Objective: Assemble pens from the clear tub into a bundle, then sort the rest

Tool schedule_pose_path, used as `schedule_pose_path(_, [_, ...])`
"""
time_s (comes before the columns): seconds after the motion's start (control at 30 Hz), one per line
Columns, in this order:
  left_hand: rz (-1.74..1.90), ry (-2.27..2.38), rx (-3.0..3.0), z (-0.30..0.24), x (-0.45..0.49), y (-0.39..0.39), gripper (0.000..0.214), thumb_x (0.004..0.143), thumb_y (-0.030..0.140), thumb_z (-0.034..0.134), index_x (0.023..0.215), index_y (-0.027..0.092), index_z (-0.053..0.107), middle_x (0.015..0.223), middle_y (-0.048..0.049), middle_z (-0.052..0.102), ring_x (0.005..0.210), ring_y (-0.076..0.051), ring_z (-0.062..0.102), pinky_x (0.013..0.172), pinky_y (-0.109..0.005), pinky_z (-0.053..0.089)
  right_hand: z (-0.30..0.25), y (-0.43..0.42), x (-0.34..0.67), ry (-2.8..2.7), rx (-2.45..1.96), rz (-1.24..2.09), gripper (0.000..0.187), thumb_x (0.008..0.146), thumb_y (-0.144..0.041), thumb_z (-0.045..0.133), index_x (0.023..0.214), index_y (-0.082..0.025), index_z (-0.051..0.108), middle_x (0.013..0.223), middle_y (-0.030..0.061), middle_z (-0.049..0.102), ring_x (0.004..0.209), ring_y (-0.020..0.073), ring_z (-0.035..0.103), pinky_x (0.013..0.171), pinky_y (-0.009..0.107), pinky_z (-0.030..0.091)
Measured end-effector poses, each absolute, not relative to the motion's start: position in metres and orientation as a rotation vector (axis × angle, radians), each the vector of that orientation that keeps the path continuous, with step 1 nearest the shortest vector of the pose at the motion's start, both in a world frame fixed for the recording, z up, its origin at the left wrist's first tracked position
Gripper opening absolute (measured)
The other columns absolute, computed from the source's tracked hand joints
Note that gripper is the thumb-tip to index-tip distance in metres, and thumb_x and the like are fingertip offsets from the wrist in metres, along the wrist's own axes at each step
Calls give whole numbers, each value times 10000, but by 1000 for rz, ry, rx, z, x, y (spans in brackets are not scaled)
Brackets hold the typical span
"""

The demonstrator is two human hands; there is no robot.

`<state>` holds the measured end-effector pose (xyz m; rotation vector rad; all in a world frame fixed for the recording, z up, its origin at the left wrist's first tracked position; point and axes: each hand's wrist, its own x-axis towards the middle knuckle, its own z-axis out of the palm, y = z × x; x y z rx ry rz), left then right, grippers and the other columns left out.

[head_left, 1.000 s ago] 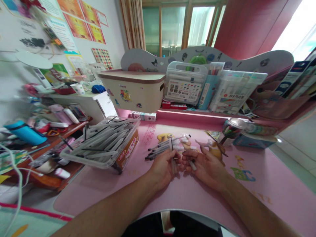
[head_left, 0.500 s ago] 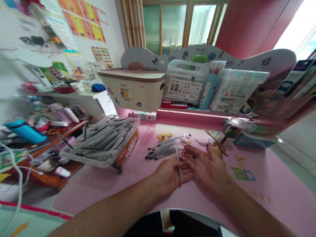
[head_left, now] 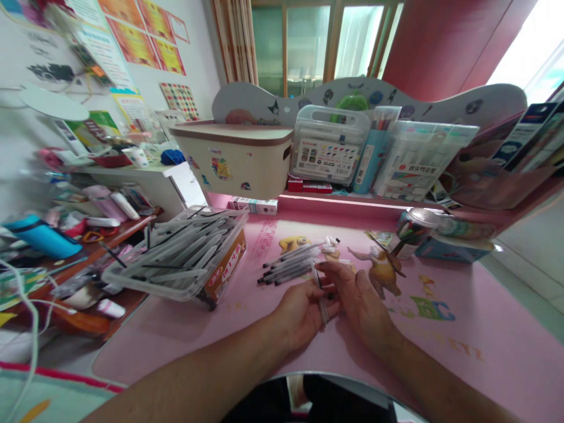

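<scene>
My left hand (head_left: 304, 314) is closed around a slim pen (head_left: 323, 308) with a clear barrel, held upright and slightly tilted over the desk. Close against it on the right, my right hand (head_left: 363, 302) has its fingers curled over toward the pen, with a small black pen cap (head_left: 330, 296) at the fingertips, partly hidden. Just beyond my hands, several similar pens (head_left: 286, 264) with dark ends lie in a loose pile. To the left, a clear plastic box (head_left: 176, 291) is heaped with pale, translucent pen parts (head_left: 189, 241).
The pink desk (head_left: 440, 358) carries a jar of pens (head_left: 414, 229) and a blue box (head_left: 456, 248) at the right. Along the shelf behind stand a lidded cream bin (head_left: 238, 164) and marker cases (head_left: 330, 150). A cluttered brown shelf (head_left: 127, 229) adjoins the left side.
My right hand has turned from palm up to palm inward, its fingers folding over toward the pen. My left hand keeps hold of the pen in nearly the same place.
</scene>
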<state>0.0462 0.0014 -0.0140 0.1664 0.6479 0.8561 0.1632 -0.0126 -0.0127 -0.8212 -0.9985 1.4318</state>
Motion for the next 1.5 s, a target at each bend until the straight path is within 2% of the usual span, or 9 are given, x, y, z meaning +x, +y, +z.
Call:
schedule_pose_path(0.17, [868,669,121,-12,42,4,366,645,-27,465,979,65,582,939,-154,673,872,-213,689,848,-315,546,-9,-5,179,-1121,-883,1293,525,919,-643,359,1048,-250,681,1126,68,670,1134,265,557,989,409,408])
schedule_pose_path(0.33, [879,752,98,-2,39,4,344,656,16,484,985,64,572,960,-187,690,821,-224,706,769,-308,562,6,9,224,-1888,-1499,839,36,767,-253,612,748,-223,614,692,0,576,674,184,499,650,309,384])
schedule_pose_path(0.6, [890,774,150,-2,39,7,186,848,184,476,937,84,605,912,-162,703,790,-223,704,716,-317,552,7,-3,235,-2388,-1444,781,168,615,-69,585,690,-219,593,702,-2,581,635,154,467,563,268,283])
schedule_pose_path(0.8, [918,822,364,-5,40,-1,86,849,211,576,880,132,586,718,-28,611,542,-96,561,504,-198,408,11,4,221,-2051,-1439,861,85,792,-192,559,721,-214,600,610,-13,581,560,144,486,536,260,336])
schedule_pose_path(0.93, [886,735,568,-12,46,-10,256,793,330,703,943,175,567,677,23,547,484,-78,465,440,-187,273,9,-2,201,-1911,-1334,865,117,849,-237,541,779,-204,629,663,2,638,617,165,564,589,277,409])
schedule_pose_path(1.03, [975,691,568,-17,51,-11,260,793,331,705,954,174,574,702,16,566,501,-78,464,501,-197,335,6,-8,189,-1921,-1270,733,99,794,-156,586,773,-207,668,727,17,667,683,182,580,629,291,427])
schedule_pose_path(1.17, [1086,777,460,-13,50,-4,94,861,239,593,832,151,580,667,1,561,500,-87,484,503,-199,362,7,-13,184,-1848,-1154,820,270,765,-133,634,1005,-241,696,885,40,694,733,199,611,670,329,490])
schedule_pose_path(1.27, [1036,927,374,3,44,-3,208,931,243,489,753,152,547,614,1,543,467,-91,496,459,-197,355,5,-13,189,-1651,-1150,867,320,799,-214,659,1118,-241,655,964,73,685,723,203,624,648,348,523])
schedule_pose_path(1.5, [823,891,447,55,28,-27,170,966,199,435,855,154,555,707,-33,609,577,-134,634,429,-186,400,-7,-1,205,-1521,-1310,715,233,845,-318,618,1056,-225,648,979,78,669,702,187,589,604,316,495])
